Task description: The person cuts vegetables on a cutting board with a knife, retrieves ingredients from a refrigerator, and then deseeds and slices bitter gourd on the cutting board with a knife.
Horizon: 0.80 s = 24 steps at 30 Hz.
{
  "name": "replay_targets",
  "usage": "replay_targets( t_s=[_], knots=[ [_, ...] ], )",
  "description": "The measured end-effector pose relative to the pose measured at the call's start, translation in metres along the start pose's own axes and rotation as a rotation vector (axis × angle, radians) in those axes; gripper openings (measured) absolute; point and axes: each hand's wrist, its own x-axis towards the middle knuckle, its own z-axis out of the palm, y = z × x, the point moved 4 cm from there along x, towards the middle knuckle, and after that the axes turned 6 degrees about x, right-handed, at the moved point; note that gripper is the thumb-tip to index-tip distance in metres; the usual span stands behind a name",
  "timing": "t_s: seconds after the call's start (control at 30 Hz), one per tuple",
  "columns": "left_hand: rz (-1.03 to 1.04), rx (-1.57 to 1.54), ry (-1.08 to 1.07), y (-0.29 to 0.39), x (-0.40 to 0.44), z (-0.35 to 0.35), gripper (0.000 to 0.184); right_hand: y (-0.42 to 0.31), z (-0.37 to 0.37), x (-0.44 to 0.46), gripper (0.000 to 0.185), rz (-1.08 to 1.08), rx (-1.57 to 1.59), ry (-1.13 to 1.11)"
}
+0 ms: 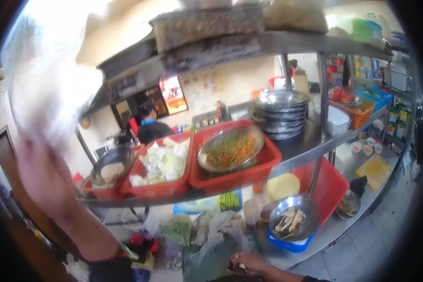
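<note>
My left hand (49, 181) is raised high at the left, smeared by motion, its fingers up against a pale translucent plastic bag (51, 94) that is washed out by glare; its contents cannot be made out. Low at the bottom middle, my right hand (249, 264) is closed, with something small and partly pale in its fingers that I cannot make out. It hovers over a dark green cutting board (207, 263). Just behind it lie crumpled clear plastic bags (225, 230), and a bag with green leaves (176, 228) sits to their left.
A steel shelf (291, 164) crosses in front, bearing red baskets (160, 190), chopped cabbage (162, 160), a plate of shredded vegetables (232, 150) and stacked metal plates (279, 113). Below stands a metal bowl (310, 225) on a blue container (291, 244). Another person (150, 124) is beyond the shelf.
</note>
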Motion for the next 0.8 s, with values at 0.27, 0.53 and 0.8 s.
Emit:
replay_targets(
  t_s=[0.27,0.53,0.8],
  knots=[
    [-0.686,-1.423,-1.421,0.157,-0.286,-0.056,0.014,-0.056,0.099,0.014,0.036,-0.023,-0.049,0.012],
    [-1.285,-1.503,-1.629,0.204,-0.398,-0.117,0.01,-0.007,0.103,0.058,0.012,0.066,0.275,0.032],
    [-1.296,-1.617,-1.482,0.162,-0.417,-0.105,0.026,0.007,0.061,0.064,0.025,-0.043,0.009,0.039]
  ],
)
